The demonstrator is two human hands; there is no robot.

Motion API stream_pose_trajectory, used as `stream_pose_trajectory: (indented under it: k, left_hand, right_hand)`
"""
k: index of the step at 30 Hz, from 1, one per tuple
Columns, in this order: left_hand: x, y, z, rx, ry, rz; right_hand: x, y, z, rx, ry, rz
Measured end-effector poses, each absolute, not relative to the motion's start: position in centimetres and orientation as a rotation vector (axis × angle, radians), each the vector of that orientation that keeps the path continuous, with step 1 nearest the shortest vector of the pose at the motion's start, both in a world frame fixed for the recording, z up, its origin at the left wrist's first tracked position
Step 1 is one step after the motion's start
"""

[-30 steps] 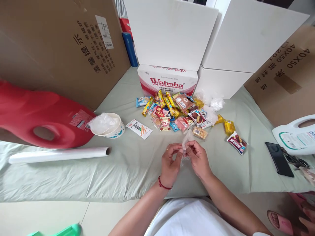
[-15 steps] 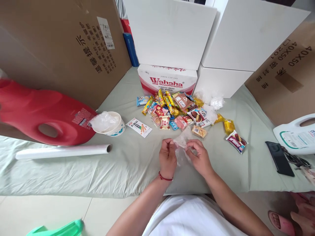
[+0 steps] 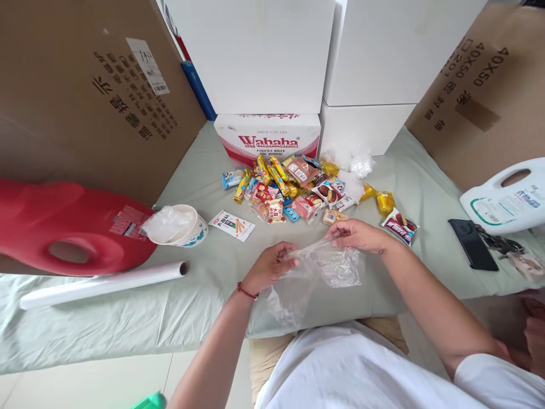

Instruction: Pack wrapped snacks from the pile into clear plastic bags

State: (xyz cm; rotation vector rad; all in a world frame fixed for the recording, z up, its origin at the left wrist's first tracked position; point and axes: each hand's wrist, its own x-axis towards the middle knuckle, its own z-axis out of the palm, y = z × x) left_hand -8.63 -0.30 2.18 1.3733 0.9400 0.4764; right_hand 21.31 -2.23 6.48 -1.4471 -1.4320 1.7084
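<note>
Between my hands a clear plastic bag [image 3: 315, 270] is stretched sideways and hangs down toward the table's front edge. My left hand [image 3: 270, 267], with a red string bracelet at the wrist, pinches the bag's left side. At the upper right edge of the bag my right hand [image 3: 353, 234] grips it with curled fingers. Just beyond them lies a pile of wrapped snacks [image 3: 276, 187], with yellow, red, brown and blue packets mixed together. A small clear-wrapped biscuit pack [image 3: 334, 216] rests right by my right hand's fingers. A white flat packet [image 3: 232, 225] lies left of the pile.
A paper tub [image 3: 187, 227] with crumpled plastic stands beside a red jug [image 3: 76, 227] and a white roll [image 3: 106, 284]. Behind the snacks is a Wahaha box [image 3: 268, 139]. A dark phone [image 3: 472, 244] and a white detergent bottle [image 3: 506, 199] are at the right.
My hands have moved apart, and the bunched plastic bag is now spread wide between them. The camera view has turned and shifted slightly.
</note>
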Motion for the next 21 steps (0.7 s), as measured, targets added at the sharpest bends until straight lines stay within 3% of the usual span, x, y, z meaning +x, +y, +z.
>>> stream_pose_trajectory:
  k: [9,16,21]
  left_hand:
    - [-13.1,-1.1,0.9,1.465,1.021,0.255]
    - [-11.1,-0.4,3.5,1.73,1.173,0.634]
    - [-6.5,0.8,2.2,1.67,0.984,0.724]
  right_hand:
    - [21.2,-0.8,4.1,-1.542,-1.458,1.479]
    - [18.8,0.1,4.1,-1.375,-1.716,1.406]
    - [17.5,0.9,4.7,-1.285,-1.874,1.391]
